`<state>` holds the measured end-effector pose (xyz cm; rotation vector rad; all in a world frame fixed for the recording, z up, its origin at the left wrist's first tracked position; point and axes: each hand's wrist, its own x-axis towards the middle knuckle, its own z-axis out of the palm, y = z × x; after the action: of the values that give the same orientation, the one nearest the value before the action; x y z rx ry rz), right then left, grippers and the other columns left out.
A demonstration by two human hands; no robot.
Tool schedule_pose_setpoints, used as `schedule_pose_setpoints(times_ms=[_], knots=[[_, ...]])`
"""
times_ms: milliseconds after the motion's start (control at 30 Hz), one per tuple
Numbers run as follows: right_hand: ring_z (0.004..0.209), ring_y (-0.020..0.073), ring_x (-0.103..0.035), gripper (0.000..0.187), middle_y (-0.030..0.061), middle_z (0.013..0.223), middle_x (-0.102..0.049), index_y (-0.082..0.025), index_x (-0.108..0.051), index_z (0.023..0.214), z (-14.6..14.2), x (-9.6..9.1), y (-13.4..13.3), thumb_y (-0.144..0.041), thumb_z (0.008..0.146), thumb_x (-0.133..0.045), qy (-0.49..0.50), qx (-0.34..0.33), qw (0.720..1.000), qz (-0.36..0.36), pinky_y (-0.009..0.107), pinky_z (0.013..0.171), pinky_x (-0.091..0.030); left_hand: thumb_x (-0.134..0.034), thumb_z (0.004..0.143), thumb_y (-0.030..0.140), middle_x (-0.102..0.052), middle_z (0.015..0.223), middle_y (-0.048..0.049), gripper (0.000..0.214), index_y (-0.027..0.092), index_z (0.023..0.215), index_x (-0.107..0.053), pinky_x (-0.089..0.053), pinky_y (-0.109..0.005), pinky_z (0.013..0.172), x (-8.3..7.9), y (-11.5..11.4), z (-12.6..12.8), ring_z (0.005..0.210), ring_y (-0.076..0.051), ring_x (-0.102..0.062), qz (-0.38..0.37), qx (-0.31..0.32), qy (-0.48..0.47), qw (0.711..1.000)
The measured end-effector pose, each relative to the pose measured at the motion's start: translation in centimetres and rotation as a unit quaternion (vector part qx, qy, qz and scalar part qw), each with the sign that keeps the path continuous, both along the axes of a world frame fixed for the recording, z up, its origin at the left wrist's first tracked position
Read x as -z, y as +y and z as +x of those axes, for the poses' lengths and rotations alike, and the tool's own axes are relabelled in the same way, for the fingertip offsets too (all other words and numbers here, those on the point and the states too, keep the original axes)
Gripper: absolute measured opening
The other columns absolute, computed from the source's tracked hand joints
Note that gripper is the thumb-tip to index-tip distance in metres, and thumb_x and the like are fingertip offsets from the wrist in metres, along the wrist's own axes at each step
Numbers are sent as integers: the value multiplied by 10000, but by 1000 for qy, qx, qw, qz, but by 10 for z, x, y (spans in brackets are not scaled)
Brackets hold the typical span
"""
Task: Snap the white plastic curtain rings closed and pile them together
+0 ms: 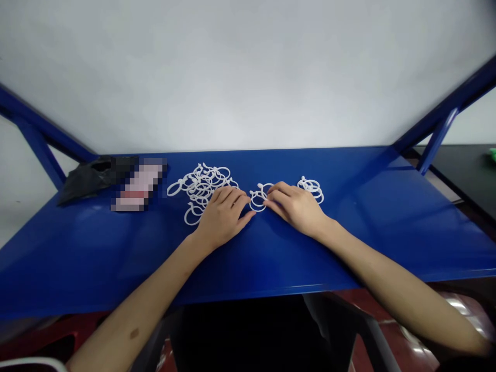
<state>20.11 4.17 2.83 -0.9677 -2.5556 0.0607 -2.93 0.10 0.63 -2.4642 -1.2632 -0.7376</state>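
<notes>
Two white plastic rings [258, 210], each with a small nub, lie overlapping on the blue table between my hands. My right hand [296, 206] has thumb and fingers closed on the right edge of these rings. From the other side, my left hand [222, 217] reaches the left edge with its index fingertip; its thumb is held apart and nothing shows gripped in it. Beside and behind my left hand is a tangled pile of similar white rings [199, 186], partly hidden by its fingers. A smaller cluster of rings [312, 187] sits just beyond my right hand.
On the left of the blue table [248, 263] lie a black plastic bag [87, 178] and a blurred pinkish packet [139, 186]. A pale wall [248, 77] stands behind the table, with blue frame bars [437, 137] at both sides. A dark surface adjoins on the right.
</notes>
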Motion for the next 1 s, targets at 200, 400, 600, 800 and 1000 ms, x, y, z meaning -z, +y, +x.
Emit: schedule_pose_setpoints(times_ms=[200, 400, 600, 800, 1000], knots=[[741, 180, -626, 400, 61, 837, -686, -179, -618, 911, 7, 2, 12, -500, 1043, -417, 100, -2, 993, -59, 298, 677, -451, -622, 946, 310, -681, 1035, -74, 209, 208, 1105, -710, -459, -409, 900, 4, 1, 1, 1000, -249, -574, 29, 21, 34, 999], [827, 192, -637, 198, 103, 987, -680, -151, -591, 1062, 4, 12, 14, -273, 1045, -436, 126, 13, 988, -83, 324, 761, -490, -618, 947, 232, -682, 977, -59, 111, 194, 981, -717, -455, -384, 884, 7, 3, 3, 959, -225, -564, 44, 24, 27, 998], [877, 207, -622, 242, 114, 1007, -656, -138, -637, 1047, 6, 17, 19, -226, 1043, -412, 61, -7, 995, -74, 344, 788, -499, -614, 951, 221, -695, 978, -53, 101, 186, 973, -706, -453, -382, 873, 7, 3, 5, 954, -220, -575, 41, 37, 30, 998], [954, 212, -610, 245, 111, 1047, -670, -137, -655, 1122, 2, 21, 27, -247, 1041, -451, 64, -32, 995, -75, 349, 855, -491, -603, 958, 211, -701, 975, -43, 105, 199, 985, -704, -435, -374, 854, 7, 2, 5, 936, -213, -578, 61, 38, 55, 996], [893, 211, -586, 252, 98, 973, -676, -132, -682, 1093, -5, 23, 23, -232, 1034, -459, 41, -54, 996, -53, 368, 865, -473, -599, 953, 181, -707, 981, -43, 104, 195, 972, -700, -429, -371, 854, 6, 1, 6, 928, -208, -584, 68, 40, 59, 995]])
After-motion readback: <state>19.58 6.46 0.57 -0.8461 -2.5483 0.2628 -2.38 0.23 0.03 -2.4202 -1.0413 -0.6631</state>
